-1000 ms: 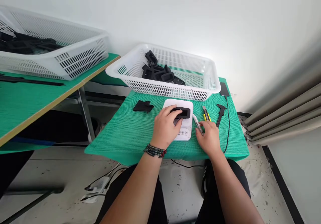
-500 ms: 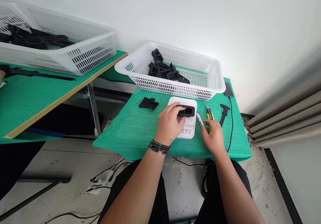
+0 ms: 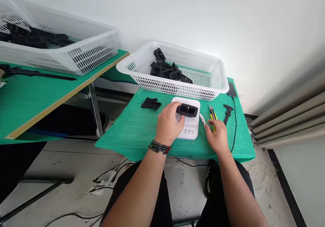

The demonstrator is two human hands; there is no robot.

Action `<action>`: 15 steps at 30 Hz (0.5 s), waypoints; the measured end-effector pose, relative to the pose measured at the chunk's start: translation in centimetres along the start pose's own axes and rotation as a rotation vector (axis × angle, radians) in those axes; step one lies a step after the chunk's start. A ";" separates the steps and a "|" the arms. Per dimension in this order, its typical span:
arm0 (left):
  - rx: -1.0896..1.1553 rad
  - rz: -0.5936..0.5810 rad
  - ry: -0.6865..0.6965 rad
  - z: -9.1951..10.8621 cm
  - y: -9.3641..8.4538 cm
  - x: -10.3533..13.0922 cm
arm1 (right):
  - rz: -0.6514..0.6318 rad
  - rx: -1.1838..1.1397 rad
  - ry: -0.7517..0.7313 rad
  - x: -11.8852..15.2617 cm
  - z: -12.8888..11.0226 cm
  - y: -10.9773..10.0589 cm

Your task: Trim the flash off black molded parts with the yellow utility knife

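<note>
A black rectangular frame-like part (image 3: 187, 110) rests on a white scale (image 3: 190, 132) with round buttons at its near side. My left hand (image 3: 168, 122), with a beaded bracelet at the wrist, is at the part's left end, fingers apart and thumb off the part's near edge. On the green cloth right of the scale lies a white marker (image 3: 202, 119). My right hand (image 3: 216, 135) is beside it, fingers apart, over the near end of a yellow utility knife (image 3: 212, 113). Whether its fingertips touch the marker or knife is hard to tell.
Behind the scale stands a white basket (image 3: 175, 90) with black parts. Black calipers (image 3: 228, 113), a phone-like device (image 3: 231, 89) with a cable and a black scrap (image 3: 151, 103) lie around. Another basket (image 3: 93, 52) and a person's hand (image 3: 2, 74) are at the left table.
My left fingers have loosened from the black part and drawn slightly left, showing more of it. My right hand has shifted a little to the right.
</note>
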State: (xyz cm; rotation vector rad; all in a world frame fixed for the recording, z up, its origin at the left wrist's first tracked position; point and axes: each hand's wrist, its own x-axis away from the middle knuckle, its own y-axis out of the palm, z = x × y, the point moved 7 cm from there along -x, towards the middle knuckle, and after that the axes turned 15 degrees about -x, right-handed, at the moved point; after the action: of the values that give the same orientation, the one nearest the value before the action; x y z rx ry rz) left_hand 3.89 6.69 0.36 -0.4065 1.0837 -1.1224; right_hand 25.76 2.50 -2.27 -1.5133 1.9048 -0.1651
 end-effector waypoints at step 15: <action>0.000 -0.026 0.008 -0.4 0.8 0.1 | 0.060 0.146 0.150 -0.2 1.1 -1.1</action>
State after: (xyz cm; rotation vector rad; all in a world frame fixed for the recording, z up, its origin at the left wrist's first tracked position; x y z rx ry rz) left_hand 4.01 7.03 -0.46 -0.4182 1.0881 -1.1480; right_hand 27.30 2.64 -2.46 -1.3779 2.0065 -0.3918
